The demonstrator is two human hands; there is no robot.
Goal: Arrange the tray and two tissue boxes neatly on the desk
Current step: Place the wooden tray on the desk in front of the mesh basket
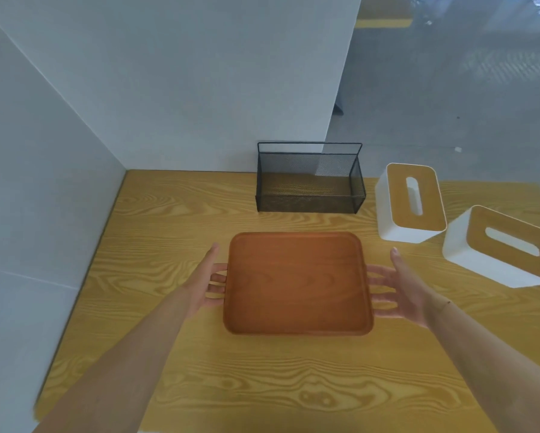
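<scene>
Your left hand (207, 284) is spread open at the left edge of the brown tray (298, 284), which lies flat in the middle of the table (168, 220), and your right hand (398, 290) is spread open at its right edge; neither has closed on it. It looks like you are on the tray step, so next you may need to grip both sides and set it straight. Further right, the two tissue boxes (411, 203) (501, 245) sit crooked, waiting their turn.
</scene>
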